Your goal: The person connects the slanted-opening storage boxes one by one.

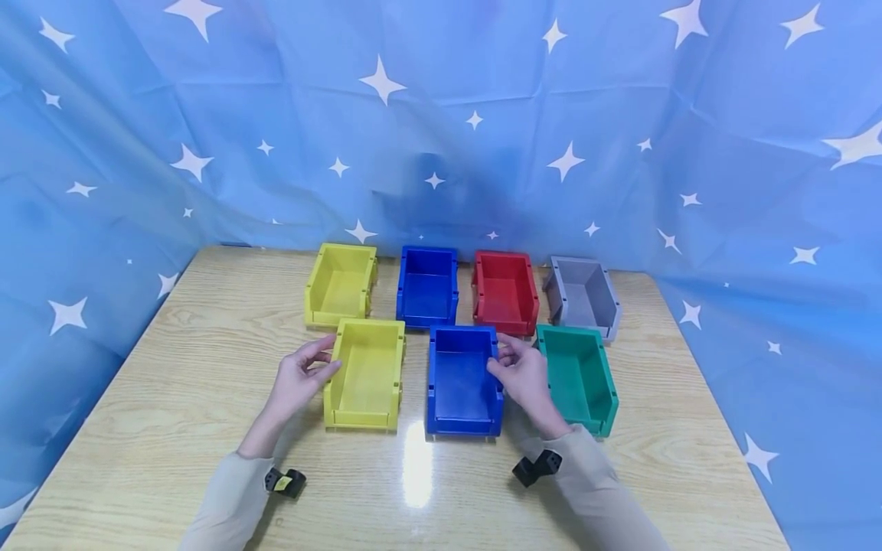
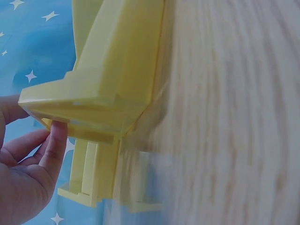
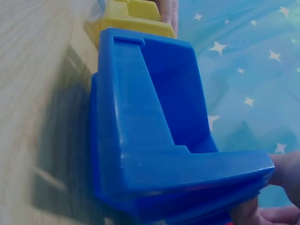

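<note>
My left hand pinches the left side rim of the front yellow bin. In the left wrist view, the fingers hold the upper edge of that yellow bin. My right hand grips the right side rim of the front blue bin, thumb toward the inside. The right wrist view shows this blue bin close up, fingertips at its rim on the lower right. Both bins have nothing in them. A narrow gap separates them, and the green bin stands just right of my right hand.
Behind is a row with another yellow bin, a second blue bin, a red bin and a grey bin. They stand on a wooden table before a blue star-patterned curtain.
</note>
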### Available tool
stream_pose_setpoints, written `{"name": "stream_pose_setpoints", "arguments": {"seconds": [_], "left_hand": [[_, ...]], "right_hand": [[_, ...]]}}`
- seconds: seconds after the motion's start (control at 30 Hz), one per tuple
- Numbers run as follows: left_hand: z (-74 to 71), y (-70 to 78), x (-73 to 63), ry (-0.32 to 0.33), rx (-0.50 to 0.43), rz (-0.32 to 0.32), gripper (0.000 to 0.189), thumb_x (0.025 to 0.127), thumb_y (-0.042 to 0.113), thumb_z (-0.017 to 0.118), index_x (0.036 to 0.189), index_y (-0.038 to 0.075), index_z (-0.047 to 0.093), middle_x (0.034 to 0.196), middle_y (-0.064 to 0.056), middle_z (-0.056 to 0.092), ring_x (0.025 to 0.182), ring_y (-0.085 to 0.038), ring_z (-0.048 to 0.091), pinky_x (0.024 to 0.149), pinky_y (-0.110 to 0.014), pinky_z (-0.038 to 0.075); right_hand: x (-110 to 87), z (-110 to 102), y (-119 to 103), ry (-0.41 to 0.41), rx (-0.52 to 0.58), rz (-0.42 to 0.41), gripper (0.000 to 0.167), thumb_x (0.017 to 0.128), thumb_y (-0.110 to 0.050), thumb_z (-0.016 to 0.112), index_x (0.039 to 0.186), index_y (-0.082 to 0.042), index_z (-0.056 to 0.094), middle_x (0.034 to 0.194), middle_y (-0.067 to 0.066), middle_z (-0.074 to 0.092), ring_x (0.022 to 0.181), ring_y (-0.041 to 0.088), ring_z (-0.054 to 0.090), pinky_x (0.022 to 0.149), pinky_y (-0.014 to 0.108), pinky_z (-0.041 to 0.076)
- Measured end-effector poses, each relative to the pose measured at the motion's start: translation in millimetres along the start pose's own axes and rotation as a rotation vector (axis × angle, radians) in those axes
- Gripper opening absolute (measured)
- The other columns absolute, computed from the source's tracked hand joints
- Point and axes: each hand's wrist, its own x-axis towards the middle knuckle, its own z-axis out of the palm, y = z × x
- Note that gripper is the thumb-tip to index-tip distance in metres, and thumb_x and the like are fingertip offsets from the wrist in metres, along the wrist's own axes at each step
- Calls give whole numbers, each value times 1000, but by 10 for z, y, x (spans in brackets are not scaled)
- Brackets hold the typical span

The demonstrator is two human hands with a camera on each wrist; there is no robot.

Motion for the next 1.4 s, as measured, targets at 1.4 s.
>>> {"name": "stream_pose_setpoints", "arguments": {"seconds": [1.4], "left_hand": [[-26,-37,20,-5,-7,-28,43,81,-11,63,122,-15,51,118,-30,53,85,-3,55,76,-18,53]], "right_hand": [[21,61,-346,-16,207,-6,47,81,-1,68,127,-2,57,89,13,61,81,25,59,79,36,56]]}}
